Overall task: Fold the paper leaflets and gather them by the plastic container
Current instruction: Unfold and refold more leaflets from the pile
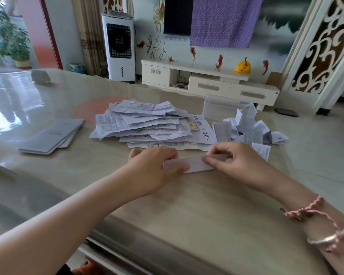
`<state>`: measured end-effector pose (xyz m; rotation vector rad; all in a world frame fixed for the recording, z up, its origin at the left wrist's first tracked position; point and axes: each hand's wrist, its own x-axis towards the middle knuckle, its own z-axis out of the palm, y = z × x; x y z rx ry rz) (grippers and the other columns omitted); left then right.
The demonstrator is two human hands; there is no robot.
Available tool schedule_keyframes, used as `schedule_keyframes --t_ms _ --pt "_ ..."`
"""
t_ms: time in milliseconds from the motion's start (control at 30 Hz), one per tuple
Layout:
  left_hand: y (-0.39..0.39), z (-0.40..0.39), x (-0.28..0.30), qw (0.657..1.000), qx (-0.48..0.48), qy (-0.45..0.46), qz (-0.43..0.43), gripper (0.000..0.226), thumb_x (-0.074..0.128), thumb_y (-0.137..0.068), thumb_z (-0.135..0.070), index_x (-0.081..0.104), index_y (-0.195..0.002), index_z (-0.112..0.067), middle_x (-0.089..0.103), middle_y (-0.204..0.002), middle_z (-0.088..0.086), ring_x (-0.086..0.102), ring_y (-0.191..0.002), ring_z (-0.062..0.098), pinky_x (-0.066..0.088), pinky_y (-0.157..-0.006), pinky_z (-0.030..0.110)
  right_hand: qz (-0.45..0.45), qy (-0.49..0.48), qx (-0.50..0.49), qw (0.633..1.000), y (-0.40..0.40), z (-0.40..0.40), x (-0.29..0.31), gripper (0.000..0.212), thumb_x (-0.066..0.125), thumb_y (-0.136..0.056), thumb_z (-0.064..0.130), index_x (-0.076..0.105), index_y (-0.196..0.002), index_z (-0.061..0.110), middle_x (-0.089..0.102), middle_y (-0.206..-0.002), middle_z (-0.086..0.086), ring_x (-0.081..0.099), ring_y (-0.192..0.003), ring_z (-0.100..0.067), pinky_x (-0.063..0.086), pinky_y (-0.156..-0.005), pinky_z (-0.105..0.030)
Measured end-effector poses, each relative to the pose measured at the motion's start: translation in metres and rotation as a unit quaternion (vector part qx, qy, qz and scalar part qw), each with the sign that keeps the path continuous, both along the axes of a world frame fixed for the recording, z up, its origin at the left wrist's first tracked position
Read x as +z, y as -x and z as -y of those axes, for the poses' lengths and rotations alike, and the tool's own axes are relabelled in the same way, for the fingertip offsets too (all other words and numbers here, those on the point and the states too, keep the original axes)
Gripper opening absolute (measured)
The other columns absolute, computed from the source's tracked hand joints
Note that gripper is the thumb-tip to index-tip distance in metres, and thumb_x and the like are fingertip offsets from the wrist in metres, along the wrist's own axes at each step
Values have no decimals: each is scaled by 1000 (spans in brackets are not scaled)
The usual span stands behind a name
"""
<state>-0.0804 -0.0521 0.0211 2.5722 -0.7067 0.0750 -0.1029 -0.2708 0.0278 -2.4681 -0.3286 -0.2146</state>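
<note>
A narrow folded white leaflet [195, 164] lies on the table in front of me. My left hand [155, 167] presses down on its left end. My right hand [234, 161] pinches its right end between thumb and fingers. Behind it spreads a loose pile of unfolded printed leaflets [147, 124]. To the right of that pile sits a heap of small folded leaflets [250, 132]. The clear plastic container [222, 106] stands just behind the heap, at the table's far right edge.
A stack of grey booklets [52, 135] lies at the left of the glossy beige table [187, 215]. A small grey object [40, 76] rests at the far left. The table's right edge drops to the tiled floor. Bracelets circle my right wrist.
</note>
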Motion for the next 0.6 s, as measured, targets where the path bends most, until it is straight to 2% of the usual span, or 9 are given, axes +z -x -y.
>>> schedule_keyframes --t_ms 67,100,200,267,367,467,533,600 --pt "-4 5 -3 999 40 1 16 25 48 -93 -48 46 -81 -26 49 -73 -10 50 -84 13 29 -84 30 -25 -19 -44 999 -13 -3 -3 23 67 -83 43 62 -75 23 59 -64 10 51 -57 -1 39 -55 -19" --pt "-6 7 -4 998 58 -2 19 22 50 -93 -45 42 -83 -27 46 -75 -12 50 -91 17 30 -84 30 -37 -15 -63 997 -19 -5 -5 25 68 -82 44 60 -75 22 58 -65 10 51 -58 -2 38 -55 -20" --pt "-8 10 -7 995 102 -4 19 23 52 -91 -45 38 -98 -28 51 -97 -7 47 -106 19 32 -86 31 -46 39 -95 994 -27 -12 -12 25 66 -84 42 50 -76 24 54 -72 9 49 -67 -5 35 -56 -24" --pt "-5 12 -11 992 110 -27 53 27 47 -93 -48 37 -105 -26 57 -108 -4 47 -111 21 33 -88 31 -35 79 -105 991 -27 -17 -14 25 62 -86 43 45 -78 26 50 -74 11 48 -71 -8 34 -58 -26" --pt "-2 14 -18 987 112 -56 98 31 37 -97 -49 34 -114 -23 56 -118 -2 45 -117 22 35 -95 32 -22 118 -121 985 -25 -22 -15 29 57 -88 46 48 -90 18 48 -77 12 49 -79 -14 36 -62 -31" --pt "-1 14 -20 988 110 -61 93 33 34 -97 -50 32 -116 -23 55 -121 -2 44 -120 22 35 -96 33 -25 136 -123 983 -23 -25 -15 32 53 -90 47 46 -96 17 47 -82 11 49 -84 -16 36 -61 -31" --pt "-2 15 -20 989 108 -67 81 34 35 -97 -50 33 -117 -23 53 -123 -2 43 -120 22 35 -95 33 -15 137 -123 983 -22 -27 -17 31 54 -89 46 43 -101 20 48 -93 8 49 -92 -16 37 -67 -32" --pt "-4 14 -20 988 107 -75 78 36 36 -96 -51 33 -120 -25 45 -127 -2 41 -121 23 34 -96 34 26 155 -121 980 -24 -27 -21 34 56 -87 44 42 -108 22 45 -110 5 45 -107 -18 38 -83 -33"
